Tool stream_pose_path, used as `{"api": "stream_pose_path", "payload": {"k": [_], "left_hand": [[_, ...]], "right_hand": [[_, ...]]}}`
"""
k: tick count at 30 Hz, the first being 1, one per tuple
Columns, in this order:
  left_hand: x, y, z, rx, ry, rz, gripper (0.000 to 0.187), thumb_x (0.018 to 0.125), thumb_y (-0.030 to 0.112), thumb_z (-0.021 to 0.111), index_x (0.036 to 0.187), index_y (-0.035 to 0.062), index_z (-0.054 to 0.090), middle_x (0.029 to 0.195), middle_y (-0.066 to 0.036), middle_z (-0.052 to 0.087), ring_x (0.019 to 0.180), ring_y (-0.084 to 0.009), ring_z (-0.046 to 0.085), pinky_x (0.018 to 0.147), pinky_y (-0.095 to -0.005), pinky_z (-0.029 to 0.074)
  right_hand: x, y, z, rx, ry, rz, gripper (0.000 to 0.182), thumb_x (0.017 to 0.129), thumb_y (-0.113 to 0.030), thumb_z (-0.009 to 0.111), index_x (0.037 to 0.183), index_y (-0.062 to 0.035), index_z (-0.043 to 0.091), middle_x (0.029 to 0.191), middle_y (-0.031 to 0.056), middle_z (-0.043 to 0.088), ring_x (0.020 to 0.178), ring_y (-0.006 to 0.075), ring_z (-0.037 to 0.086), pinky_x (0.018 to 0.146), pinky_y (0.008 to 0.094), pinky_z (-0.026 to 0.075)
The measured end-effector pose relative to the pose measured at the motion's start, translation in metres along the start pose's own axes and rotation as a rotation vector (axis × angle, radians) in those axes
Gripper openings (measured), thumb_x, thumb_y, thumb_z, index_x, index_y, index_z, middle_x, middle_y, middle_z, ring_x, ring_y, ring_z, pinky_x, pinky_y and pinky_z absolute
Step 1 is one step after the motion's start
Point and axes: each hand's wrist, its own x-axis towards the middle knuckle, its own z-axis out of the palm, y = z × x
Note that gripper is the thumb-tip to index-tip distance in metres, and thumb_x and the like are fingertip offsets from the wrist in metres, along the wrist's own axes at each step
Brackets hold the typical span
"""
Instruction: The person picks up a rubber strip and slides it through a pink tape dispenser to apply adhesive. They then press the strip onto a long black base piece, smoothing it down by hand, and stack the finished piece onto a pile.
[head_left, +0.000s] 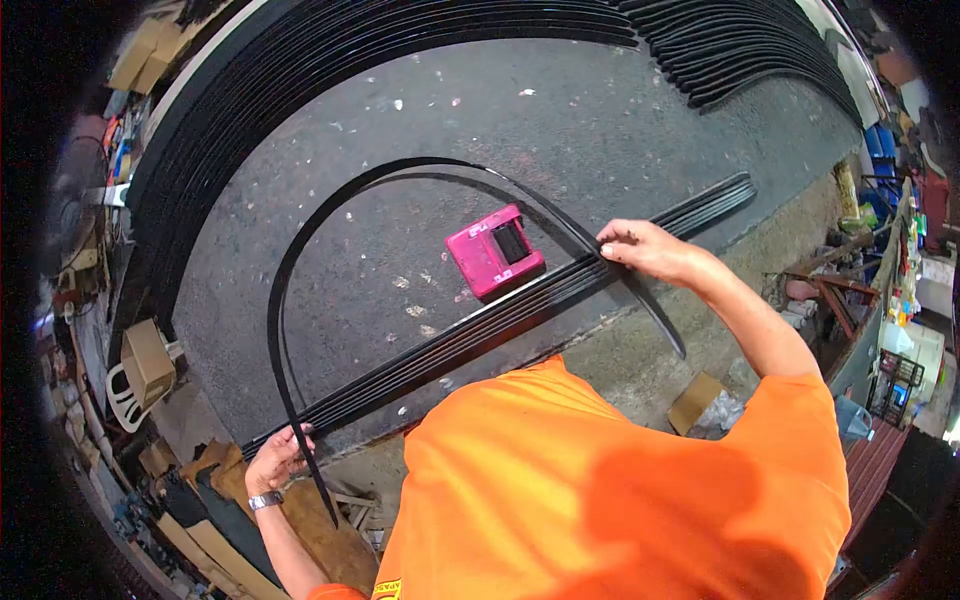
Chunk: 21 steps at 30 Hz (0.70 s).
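Note:
A long, thin black strip [274, 320] is bent into an arch over the dark table, with both its tails reaching past my hands. My left hand [278, 462], with a metal watch at its wrist, grips the strip near one end. My right hand [648, 250] pinches it near the other end, thumb against fingers. Under the arch, a bundle of straight black strips [700, 207] lies along the table's near edge, close to both hands. Beyond the bundle sits a pink box [470, 257] with a black insert.
Many black strips [215, 150] line the table's [400, 110] far and left sides, and another row [750, 60] lies at the far right. A cardboard box [148, 362] rests on a white chair [122, 402] at left. An open carton [697, 400] stands on the floor.

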Motion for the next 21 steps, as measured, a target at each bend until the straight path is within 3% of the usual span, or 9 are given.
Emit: {"api": "stream_pose_path", "payload": {"k": [4, 7, 8, 9, 11, 13, 15, 17, 21], "left_hand": [[0.009, -0.008, -0.021, 0.007, 0.090, 0.170, 0.023, 0.097, 0.028, 0.071, 0.113, 0.0155, 0.059, 0.096, 0.003, 0.068, 0.084, -0.0109, 0.065, 0.067, -0.0257, 0.052], [-0.004, 0.006, -0.038, 0.034, 0.315, 0.305, 0.017, 0.098, 0.021, 0.068, 0.112, 0.0160, 0.059, 0.089, 0.008, 0.063, 0.076, -0.0067, 0.063, 0.065, -0.0219, 0.049], [-0.013, 0.014, -0.059, 0.062, 0.234, 0.331, 0.015, 0.098, 0.016, 0.067, 0.112, 0.0162, 0.060, 0.088, 0.011, 0.059, 0.072, -0.0042, 0.057, 0.064, -0.0198, 0.046], [-0.020, 0.021, -0.066, 0.180, 0.381, 0.361, 0.014, 0.098, 0.012, 0.064, 0.111, 0.0145, 0.060, 0.090, 0.011, 0.058, 0.075, -0.0039, 0.053, 0.070, -0.0201, 0.044], [-0.028, 0.019, -0.117, 0.366, 0.449, 0.459, 0.013, 0.098, 0.010, 0.063, 0.110, 0.0108, 0.060, 0.094, 0.010, 0.055, 0.084, -0.0054, 0.051, 0.077, -0.0223, 0.043], [-0.060, 0.035, -0.135, 0.685, 0.574, 0.424, 0.012, 0.097, 0.007, 0.062, 0.109, 0.0066, 0.059, 0.097, 0.007, 0.054, 0.090, -0.0072, 0.049, 0.082, -0.0241, 0.042], [-0.099, 0.033, -0.156, 0.709, 0.755, 0.367, 0.013, 0.098, 0.005, 0.059, 0.110, 0.0013, 0.058, 0.099, 0.002, 0.056, 0.091, -0.0110, 0.051, 0.085, -0.0265, 0.044], [-0.112, 0.002, -0.214, 0.789, 0.966, 0.476, 0.016, 0.099, 0.006, 0.059, 0.114, -0.0012, 0.057, 0.100, -0.003, 0.060, 0.096, -0.0154, 0.056, 0.089, -0.0300, 0.046], [-0.147, -0.024, -0.250, 1.096, 1.090, 0.303, 0.022, 0.100, 0.007, 0.059, 0.118, -0.0040, 0.057, 0.105, -0.016, 0.068, 0.097, -0.0260, 0.065, 0.090, -0.0360, 0.049]], "right_hand": [[0.004, -0.020, -0.025, -0.196, 0.125, -0.115, 0.022, 0.094, -0.017, 0.070, 0.110, -0.0026, 0.064, 0.086, -0.0031, 0.060, 0.081, 0.0067, 0.053, 0.071, 0.0268, 0.045], [0.007, -0.044, -0.047, -0.422, 0.203, -0.205, 0.021, 0.093, -0.018, 0.070, 0.106, -0.0021, 0.063, 0.087, 0.0011, 0.065, 0.083, 0.0113, 0.058, 0.075, 0.0309, 0.048], [0.004, -0.054, -0.052, -0.519, 0.228, -0.202, 0.021, 0.093, -0.018, 0.069, 0.106, -0.0028, 0.063, 0.088, 0.0037, 0.066, 0.084, 0.0139, 0.060, 0.076, 0.0329, 0.049], [-0.001, -0.070, -0.054, -0.616, 0.252, -0.197, 0.022, 0.093, -0.019, 0.069, 0.106, -0.0035, 0.063, 0.089, 0.0063, 0.068, 0.085, 0.0166, 0.062, 0.077, 0.0348, 0.050], [-0.001, -0.085, -0.057, -0.785, 0.296, -0.163, 0.023, 0.091, -0.022, 0.070, 0.106, -0.0049, 0.064, 0.093, 0.0136, 0.071, 0.090, 0.0289, 0.068, 0.080, 0.0400, 0.051], [0.005, -0.086, -0.060, -0.971, 0.371, -0.225, 0.023, 0.091, -0.023, 0.070, 0.105, -0.0058, 0.064, 0.095, 0.0145, 0.071, 0.092, 0.0326, 0.068, 0.081, 0.0420, 0.051], [0.010, -0.099, -0.057, -0.957, 0.361, -0.165, 0.026, 0.091, -0.029, 0.070, 0.110, -0.0116, 0.065, 0.106, 0.0119, 0.072, 0.105, 0.0342, 0.067, 0.086, 0.0462, 0.051], [0.009, -0.107, -0.043, -0.960, 0.468, -0.195, 0.023, 0.093, -0.027, 0.068, 0.109, -0.0115, 0.064, 0.107, 0.0106, 0.071, 0.105, 0.0340, 0.066, 0.085, 0.0464, 0.051], [0.004, -0.110, -0.014, -1.136, 0.728, -0.490, 0.013, 0.093, -0.017, 0.065, 0.103, -0.0093, 0.061, 0.097, 0.0091, 0.067, 0.094, 0.0330, 0.065, 0.080, 0.0449, 0.051]]}}
